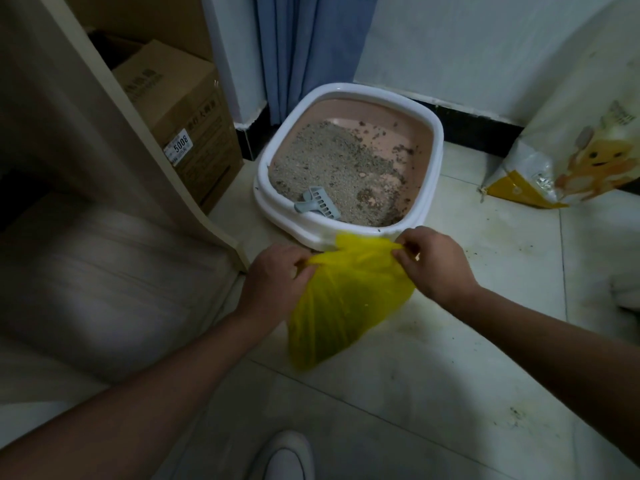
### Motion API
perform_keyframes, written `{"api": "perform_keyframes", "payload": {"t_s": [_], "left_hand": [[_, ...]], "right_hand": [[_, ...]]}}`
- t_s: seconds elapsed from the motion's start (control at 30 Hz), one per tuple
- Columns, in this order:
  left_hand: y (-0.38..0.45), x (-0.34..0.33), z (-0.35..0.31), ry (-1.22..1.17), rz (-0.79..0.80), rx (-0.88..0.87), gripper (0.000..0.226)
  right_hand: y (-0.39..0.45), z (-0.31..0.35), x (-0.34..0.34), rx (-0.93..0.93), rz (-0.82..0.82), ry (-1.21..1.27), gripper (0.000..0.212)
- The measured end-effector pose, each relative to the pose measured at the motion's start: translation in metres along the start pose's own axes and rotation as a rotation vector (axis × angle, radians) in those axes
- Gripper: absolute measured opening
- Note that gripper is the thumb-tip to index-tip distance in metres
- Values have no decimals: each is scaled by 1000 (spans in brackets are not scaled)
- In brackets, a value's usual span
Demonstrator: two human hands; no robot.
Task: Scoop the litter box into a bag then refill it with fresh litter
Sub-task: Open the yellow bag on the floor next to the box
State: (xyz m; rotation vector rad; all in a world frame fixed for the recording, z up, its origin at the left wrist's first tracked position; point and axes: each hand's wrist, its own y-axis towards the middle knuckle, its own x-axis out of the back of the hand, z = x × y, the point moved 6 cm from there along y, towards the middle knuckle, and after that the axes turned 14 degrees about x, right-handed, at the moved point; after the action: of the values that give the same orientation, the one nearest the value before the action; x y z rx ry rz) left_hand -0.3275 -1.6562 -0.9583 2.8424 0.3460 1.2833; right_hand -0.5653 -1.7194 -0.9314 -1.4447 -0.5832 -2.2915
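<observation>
Both hands hold the mouth of a thin yellow plastic bag (343, 299) in front of a used litter box.

Left of the grip stands a brown cardboard box (180, 109) beside a beige panel. The left hand (277, 278) pinches the bag's left upper edge with curled fingers; the right hand (433, 261) pinches the right upper edge between thumb and fingertips, so the top is stretched between them and the bag hangs down toward the tiled floor (450, 393). Just beyond the grip, touching the bag's top edge in view, sits the white-rimmed pink plastic litter box (437, 140), holding grey litter with dark clumps and a grey slotted plastic scoop (318, 202) at its near left. Well right of the grip, a white and yellow printed litter sack (568, 154) leans against the wall.
</observation>
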Motion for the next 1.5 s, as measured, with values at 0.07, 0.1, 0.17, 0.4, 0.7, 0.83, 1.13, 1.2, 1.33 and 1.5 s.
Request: {"api": "perform_keyframes", "payload": {"t_s": [0.07, 0.1, 0.17, 0.4, 0.7, 0.83, 1.13, 1.2, 1.33, 1.5], "left_hand": [[-2, 6, 11, -8, -38, 62, 9], [-4, 6, 20, -2, -47, 97, 11], [-9, 6, 35, 43, -31, 150, 15], [-19, 4, 14, -25, 10, 6, 43], [-7, 37, -64, -225, -105, -232, 40], [0, 15, -66, -207, 201, -104, 52], [-25, -26, -9, 156, 363, 13, 12], [-24, -30, -6, 209, 362, 27, 33], [-20, -38, 4, 488, 402, 154, 36], [-22, -39, 14, 697, 421, 172, 39]], "right_hand": [[-7, -19, 4, -114, 17, -28, 10], [-12, -28, 3, -164, 52, -43, 19], [-23, -39, -5, -230, 145, -51, 28], [-12, -15, -11, -143, 164, -25, 59], [18, 58, 13, 375, -67, -223, 65], [22, 59, -8, 448, 121, -161, 32], [-7, 10, -53, 198, 539, -382, 43], [-9, 10, -55, 184, 548, -376, 36], [-7, 16, -57, 201, 508, -359, 20], [-9, 13, -55, -51, 429, 41, 31]]}}
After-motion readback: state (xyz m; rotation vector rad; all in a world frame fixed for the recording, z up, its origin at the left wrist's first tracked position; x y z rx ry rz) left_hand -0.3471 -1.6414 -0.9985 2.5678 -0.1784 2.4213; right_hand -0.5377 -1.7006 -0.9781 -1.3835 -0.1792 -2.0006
